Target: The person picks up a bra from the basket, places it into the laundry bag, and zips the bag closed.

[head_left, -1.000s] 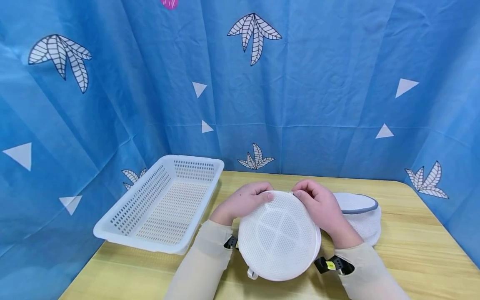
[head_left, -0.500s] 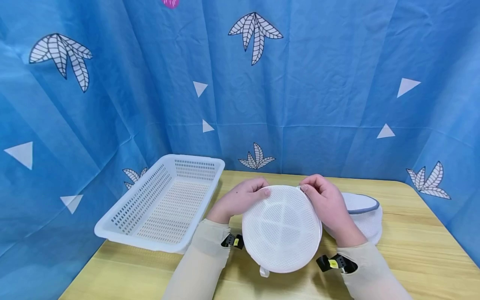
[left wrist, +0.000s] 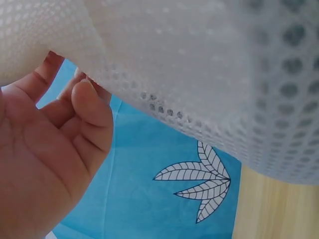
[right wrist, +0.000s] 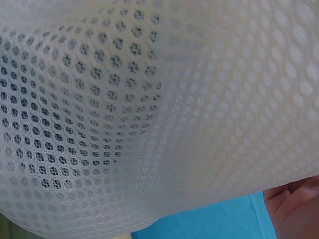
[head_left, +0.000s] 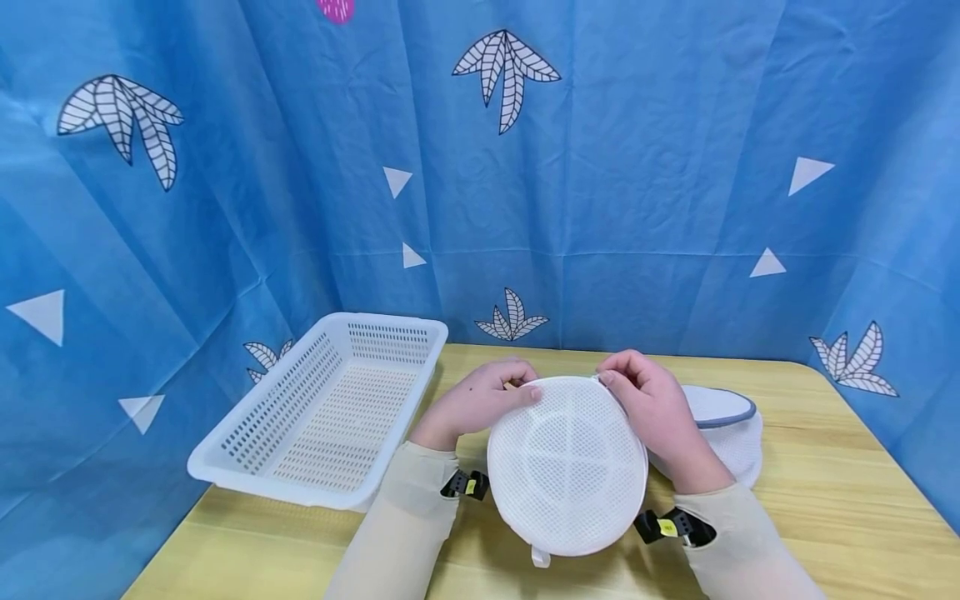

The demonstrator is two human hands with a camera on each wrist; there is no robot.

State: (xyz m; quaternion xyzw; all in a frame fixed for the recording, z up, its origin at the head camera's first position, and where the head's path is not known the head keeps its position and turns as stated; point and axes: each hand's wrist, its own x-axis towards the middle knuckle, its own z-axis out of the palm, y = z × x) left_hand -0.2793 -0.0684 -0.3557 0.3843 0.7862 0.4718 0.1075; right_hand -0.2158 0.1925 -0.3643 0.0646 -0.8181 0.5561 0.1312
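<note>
A round white mesh laundry bag (head_left: 567, 467) is held up above the table, its flat circular face toward the head camera. A small white loop tab (head_left: 540, 557) hangs at its lower edge. My left hand (head_left: 480, 404) pinches the upper left rim, thumb on the near face. At the upper right rim, the fingertips of my right hand (head_left: 654, 417) pinch a small spot on the edge; what exactly they grip there is too small to tell. In both wrist views, the bag's mesh (left wrist: 174, 64) (right wrist: 114, 114) fills much of the picture.
A second white mesh bag with a grey-trimmed edge (head_left: 731, 433) lies on the table behind my right forearm. To the left stands a white perforated plastic basket (head_left: 300, 493). Blue patterned curtain (head_left: 637, 208) encloses the wooden table (head_left: 847, 500).
The bag has shifted slightly right and turned a little, so its loop tab now sits further right. My right hand has moved slightly right along with it; both hands keep their hold.
</note>
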